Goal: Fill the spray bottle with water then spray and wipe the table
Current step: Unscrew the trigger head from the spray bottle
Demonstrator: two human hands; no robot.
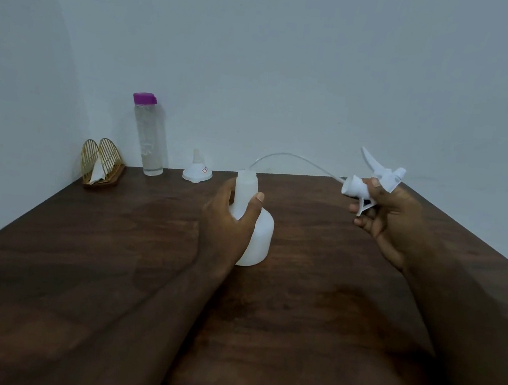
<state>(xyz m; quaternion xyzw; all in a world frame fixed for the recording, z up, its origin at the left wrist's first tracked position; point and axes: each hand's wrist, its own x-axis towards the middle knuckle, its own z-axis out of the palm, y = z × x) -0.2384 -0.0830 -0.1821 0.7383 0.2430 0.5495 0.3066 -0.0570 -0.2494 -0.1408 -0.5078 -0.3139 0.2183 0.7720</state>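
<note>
At frame centre the left hand [230, 221] grips the spray bottle [255, 234] on the table [79, 251]; right hand [387, 215] pinches the sprayer head [372, 184].

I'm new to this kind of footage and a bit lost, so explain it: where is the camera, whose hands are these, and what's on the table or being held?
There is no machine here. This is one picture from a wide-angle camera worn on a person's head, looking down at their own bare hands. The left hand grips the neck of a white spray bottle standing on the dark wooden table. The right hand holds the detached trigger head, and its thin tube arcs back toward the bottle's mouth. By the wall stand a clear water bottle with a purple cap, a white funnel and a gold wire napkin holder.
</note>
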